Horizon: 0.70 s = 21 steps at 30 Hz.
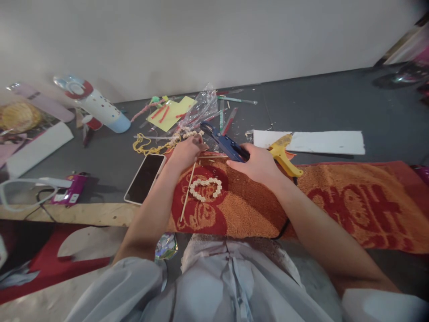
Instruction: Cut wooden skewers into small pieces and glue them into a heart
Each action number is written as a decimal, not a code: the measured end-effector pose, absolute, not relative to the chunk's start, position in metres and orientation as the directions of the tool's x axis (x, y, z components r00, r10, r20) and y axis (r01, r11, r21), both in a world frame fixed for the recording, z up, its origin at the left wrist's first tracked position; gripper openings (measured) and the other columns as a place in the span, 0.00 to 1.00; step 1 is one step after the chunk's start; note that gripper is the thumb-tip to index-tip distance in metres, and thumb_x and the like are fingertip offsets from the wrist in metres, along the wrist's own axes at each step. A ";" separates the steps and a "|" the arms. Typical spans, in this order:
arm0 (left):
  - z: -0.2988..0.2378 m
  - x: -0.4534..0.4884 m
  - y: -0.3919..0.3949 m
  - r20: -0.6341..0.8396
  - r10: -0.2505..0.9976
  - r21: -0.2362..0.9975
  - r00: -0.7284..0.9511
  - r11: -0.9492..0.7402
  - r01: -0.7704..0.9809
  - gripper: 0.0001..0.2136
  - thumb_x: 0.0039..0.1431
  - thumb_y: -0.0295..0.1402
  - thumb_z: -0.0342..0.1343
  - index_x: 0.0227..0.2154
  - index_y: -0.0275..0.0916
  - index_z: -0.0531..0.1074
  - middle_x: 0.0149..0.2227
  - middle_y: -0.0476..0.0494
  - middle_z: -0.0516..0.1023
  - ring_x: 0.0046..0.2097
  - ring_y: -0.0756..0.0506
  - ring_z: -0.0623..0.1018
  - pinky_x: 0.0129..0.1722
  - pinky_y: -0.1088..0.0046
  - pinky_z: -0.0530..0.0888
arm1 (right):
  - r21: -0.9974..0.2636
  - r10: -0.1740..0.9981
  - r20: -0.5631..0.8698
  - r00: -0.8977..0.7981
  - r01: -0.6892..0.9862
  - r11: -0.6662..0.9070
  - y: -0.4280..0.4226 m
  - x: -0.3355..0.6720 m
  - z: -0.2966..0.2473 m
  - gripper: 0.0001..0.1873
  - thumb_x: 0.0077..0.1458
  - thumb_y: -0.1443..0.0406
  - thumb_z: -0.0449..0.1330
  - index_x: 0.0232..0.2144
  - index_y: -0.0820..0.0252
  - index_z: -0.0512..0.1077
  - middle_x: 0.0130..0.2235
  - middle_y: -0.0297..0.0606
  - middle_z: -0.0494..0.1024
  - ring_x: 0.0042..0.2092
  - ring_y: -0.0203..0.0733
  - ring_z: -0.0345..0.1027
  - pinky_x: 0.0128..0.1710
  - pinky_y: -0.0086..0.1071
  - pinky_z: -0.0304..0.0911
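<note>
My right hand is wrapped round the end of a dark blue hand tool. The tool resembles a stapler or cutter, and its narrow head points up and left, past my left fingers. My left hand has its fingers pinched together beside that head; anything between them is too small to make out. Below them, on an orange and red towel, lies a heart-shaped outline of small cream pieces, open at the bottom. A thin pale stick slants to its left, with short cut bits above.
Left of my forearm lies a phone. A yellow glue gun and a white strip are at right. Yellow notes, yellow cord and clear plastic lie behind. A bottle leans at back left.
</note>
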<state>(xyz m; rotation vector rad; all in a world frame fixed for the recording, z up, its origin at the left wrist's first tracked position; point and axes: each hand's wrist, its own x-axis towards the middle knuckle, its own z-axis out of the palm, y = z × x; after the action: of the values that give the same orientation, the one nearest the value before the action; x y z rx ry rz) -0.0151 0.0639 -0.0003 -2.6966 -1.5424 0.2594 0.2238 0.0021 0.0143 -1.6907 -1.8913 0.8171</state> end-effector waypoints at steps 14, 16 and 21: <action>0.014 -0.024 0.052 0.003 0.885 0.014 0.465 -0.465 0.885 0.16 0.62 0.31 0.44 0.46 0.34 0.73 0.51 0.35 0.70 0.49 0.41 0.73 0.44 0.68 0.71 | -0.679 0.991 -0.037 -0.127 0.731 0.068 0.002 0.224 0.016 0.23 0.44 0.49 0.61 0.37 0.58 0.74 0.35 0.44 0.79 0.36 0.50 0.71 0.33 0.37 0.60; 0.020 -0.029 0.044 0.041 0.876 0.068 0.480 -0.482 0.873 0.15 0.62 0.34 0.46 0.44 0.34 0.74 0.48 0.36 0.71 0.49 0.41 0.73 0.44 0.67 0.71 | -0.682 0.990 -0.042 -0.134 0.728 0.070 0.002 0.225 0.015 0.23 0.44 0.49 0.61 0.38 0.59 0.74 0.35 0.44 0.79 0.35 0.50 0.72 0.33 0.37 0.60; 0.017 -0.033 0.027 0.007 0.851 0.110 0.525 -0.522 0.846 0.14 0.60 0.37 0.47 0.40 0.36 0.75 0.44 0.40 0.73 0.45 0.43 0.74 0.42 0.69 0.71 | -0.693 0.988 -0.050 -0.143 0.718 0.069 0.003 0.226 0.014 0.24 0.44 0.49 0.61 0.38 0.59 0.74 0.36 0.44 0.79 0.35 0.49 0.72 0.32 0.36 0.60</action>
<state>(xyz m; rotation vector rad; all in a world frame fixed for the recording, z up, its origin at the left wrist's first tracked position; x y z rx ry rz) -0.0330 0.0274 0.0174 -2.8234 -1.5757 -0.0972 0.2259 0.0031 0.0141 -1.6909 -1.9146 0.8209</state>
